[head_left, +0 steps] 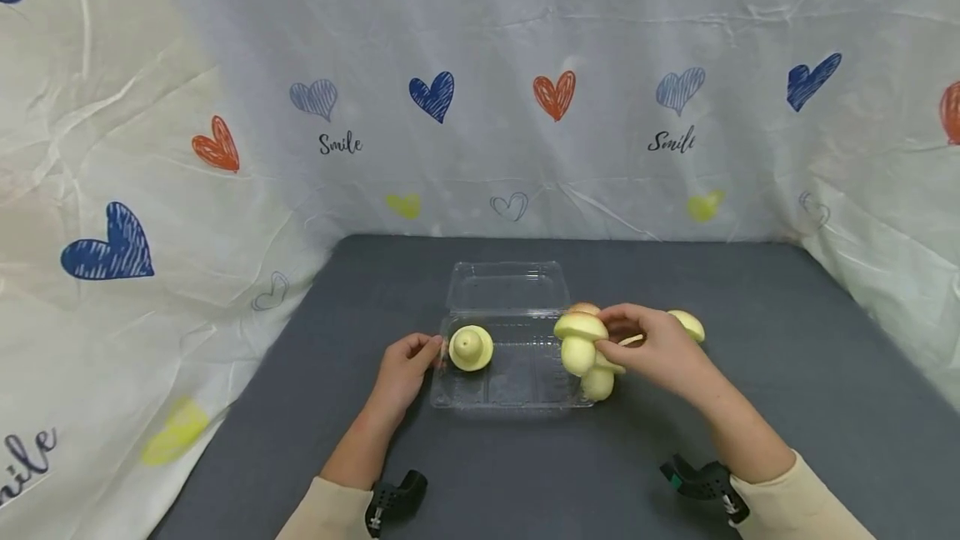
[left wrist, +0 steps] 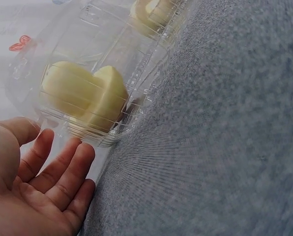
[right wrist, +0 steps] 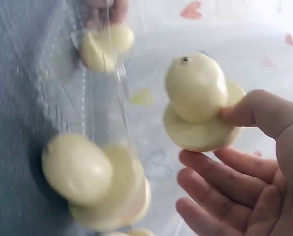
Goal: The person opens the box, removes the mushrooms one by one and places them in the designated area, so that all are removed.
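Observation:
A clear plastic clamshell box (head_left: 517,402) lies with its lid (head_left: 510,286) raised at the back. My left hand (head_left: 401,369) pinches the rim at its left end between thumb and index finger; the other fingers sit loosely below. Inside, at that end, is a pale yellow mushroom (head_left: 471,348), stem up, also visible through the ribbed wall as a mushroom (left wrist: 70,88) in the left wrist view. My right hand (head_left: 660,348) holds another mushroom (right wrist: 195,88) by thumb and fingertips, raised over the box's right end, its stem (head_left: 577,354) toward me.
Beside the box's right end another mushroom (head_left: 597,383) rests on the dark grey table (head_left: 525,473). One more mushroom (head_left: 686,325) lies farther right, partly behind my right hand. A brown cap (head_left: 583,307) shows behind the held mushroom. A heart-printed curtain (head_left: 495,40) stands behind the table.

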A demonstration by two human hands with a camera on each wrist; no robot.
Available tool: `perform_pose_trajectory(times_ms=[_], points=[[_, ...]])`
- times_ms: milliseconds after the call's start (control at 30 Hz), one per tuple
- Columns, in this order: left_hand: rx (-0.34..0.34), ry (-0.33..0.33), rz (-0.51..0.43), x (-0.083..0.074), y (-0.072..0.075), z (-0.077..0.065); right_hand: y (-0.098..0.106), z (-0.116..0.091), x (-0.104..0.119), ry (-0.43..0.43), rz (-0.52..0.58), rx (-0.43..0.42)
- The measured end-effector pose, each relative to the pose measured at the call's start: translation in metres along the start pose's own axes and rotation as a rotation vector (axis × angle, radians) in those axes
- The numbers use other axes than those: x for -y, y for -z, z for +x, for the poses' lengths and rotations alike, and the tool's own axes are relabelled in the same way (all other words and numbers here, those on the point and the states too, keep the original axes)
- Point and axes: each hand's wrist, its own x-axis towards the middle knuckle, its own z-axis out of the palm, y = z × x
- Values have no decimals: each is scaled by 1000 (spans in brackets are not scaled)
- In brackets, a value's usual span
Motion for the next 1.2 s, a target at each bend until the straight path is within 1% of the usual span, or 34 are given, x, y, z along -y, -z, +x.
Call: perform_pose_trajectory(times_ms=[100,233,367,533,667,767,933,1000,1100,1200], points=[[7,-7,4,-1,2,2,12,-6,-7,-10,-17,13],[20,-12,11,-2,3,3,29,-13,-11,-30,-58,-9],[27,0,8,0,4,1,39,-18,-18,-50,-99,-2],[16,7,14,4,7,1,42,-24,-33,-73,-154,24],[16,5,30,2,7,0,45,-27,-46,-111,-178,37],[12,12,19,0,6,-1,47,-28,-51,-135,-197,42],[7,17,-4,1,6,-1,43,-28,-58,-145,-259,36],[10,9,-3,1,6,-1,41,-27,-60,-147,-289,44],[15,6,-12,1,4,-2,37,-28,-64,-138,-335,52],[17,12,-23,1,2,-2,33,-28,-67,-128,-355,55]])
